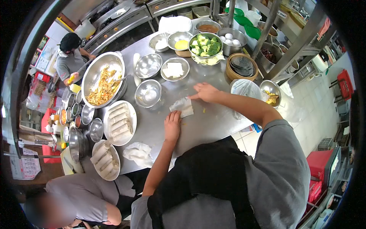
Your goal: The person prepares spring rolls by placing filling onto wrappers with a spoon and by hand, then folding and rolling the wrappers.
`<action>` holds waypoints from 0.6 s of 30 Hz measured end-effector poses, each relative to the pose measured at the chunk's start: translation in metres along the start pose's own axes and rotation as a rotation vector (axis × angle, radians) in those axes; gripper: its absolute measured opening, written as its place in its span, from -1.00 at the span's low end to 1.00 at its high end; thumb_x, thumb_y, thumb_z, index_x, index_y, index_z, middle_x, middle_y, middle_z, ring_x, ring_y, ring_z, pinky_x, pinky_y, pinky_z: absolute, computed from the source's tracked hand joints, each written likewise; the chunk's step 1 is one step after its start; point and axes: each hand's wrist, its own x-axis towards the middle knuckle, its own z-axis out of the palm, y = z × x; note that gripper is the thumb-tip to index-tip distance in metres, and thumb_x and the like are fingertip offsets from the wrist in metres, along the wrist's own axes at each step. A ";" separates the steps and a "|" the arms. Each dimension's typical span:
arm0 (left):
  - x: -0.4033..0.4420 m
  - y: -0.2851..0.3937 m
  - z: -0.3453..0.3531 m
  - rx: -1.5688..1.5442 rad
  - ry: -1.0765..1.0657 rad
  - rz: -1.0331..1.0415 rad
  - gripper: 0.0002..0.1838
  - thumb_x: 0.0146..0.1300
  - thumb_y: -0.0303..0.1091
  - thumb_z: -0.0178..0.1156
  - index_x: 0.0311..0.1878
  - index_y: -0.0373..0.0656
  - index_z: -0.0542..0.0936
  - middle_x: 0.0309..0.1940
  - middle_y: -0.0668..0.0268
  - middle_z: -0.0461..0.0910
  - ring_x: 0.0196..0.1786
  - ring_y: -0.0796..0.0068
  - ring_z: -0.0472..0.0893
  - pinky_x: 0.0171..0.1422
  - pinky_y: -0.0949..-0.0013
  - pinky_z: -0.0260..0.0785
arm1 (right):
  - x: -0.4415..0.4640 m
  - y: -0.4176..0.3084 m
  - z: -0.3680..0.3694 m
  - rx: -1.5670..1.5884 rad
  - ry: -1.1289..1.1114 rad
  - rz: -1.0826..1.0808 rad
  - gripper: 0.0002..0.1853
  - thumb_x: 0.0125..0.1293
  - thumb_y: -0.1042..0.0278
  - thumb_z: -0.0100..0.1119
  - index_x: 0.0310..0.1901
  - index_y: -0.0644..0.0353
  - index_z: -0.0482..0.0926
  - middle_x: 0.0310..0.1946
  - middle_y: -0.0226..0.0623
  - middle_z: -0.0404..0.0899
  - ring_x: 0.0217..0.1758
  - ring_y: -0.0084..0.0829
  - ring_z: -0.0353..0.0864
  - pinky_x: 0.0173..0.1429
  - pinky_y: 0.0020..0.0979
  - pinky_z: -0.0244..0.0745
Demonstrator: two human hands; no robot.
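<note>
A thin white spring roll wrapper (186,108) lies partly folded on the steel table. My left hand (172,125) presses its closed fingertips on the wrapper's near left edge. At the far right corner is my right hand (206,92), fingers spread, with its thumb side touching or nearly touching the wrapper. Any filling inside is hidden. To the left, rolled spring rolls (120,121) lie in a row on an oval white plate (133,128). More rolls (105,159) sit on a second plate (116,171) nearer me.
A large steel bowl (89,72) of shredded filling stands at far left. Small steel bowls (148,94), broccoli (206,45), eggs (228,37) and a bamboo steamer (228,70) line the back. A crumpled white cloth or wrapper (138,154) lies near left. Two other people are nearby.
</note>
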 end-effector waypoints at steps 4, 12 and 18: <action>-0.002 0.000 0.002 0.039 0.002 0.001 -0.59 0.28 -0.38 0.24 0.21 -0.04 0.53 0.18 0.23 0.56 0.26 0.08 0.48 0.28 0.07 0.36 | 0.015 -0.032 -0.029 0.091 -0.174 -0.054 -0.48 0.46 0.27 -0.09 0.31 -0.68 0.49 0.06 -0.22 0.47 0.21 -0.23 0.47 0.31 -0.17 0.31; -0.005 -0.007 0.009 0.112 0.052 0.051 -0.56 0.24 -0.37 0.28 0.21 -0.05 0.53 0.16 0.25 0.57 0.23 0.12 0.50 0.28 0.10 0.38 | 0.079 -0.063 -0.019 0.169 -0.242 -0.174 -0.54 0.43 0.21 -0.08 0.22 -0.64 0.59 0.00 -0.28 0.48 0.20 -0.26 0.44 0.29 -0.10 0.25; 0.002 -0.011 0.003 0.081 -0.020 0.072 -0.55 0.20 -0.33 0.32 0.18 -0.06 0.55 0.14 0.25 0.57 0.20 0.12 0.51 0.27 0.10 0.38 | 0.082 -0.034 -0.022 0.237 0.012 0.032 -0.59 0.27 -0.04 0.24 0.14 -0.24 0.68 0.05 -0.19 0.51 0.28 -0.17 0.43 0.32 -0.04 0.27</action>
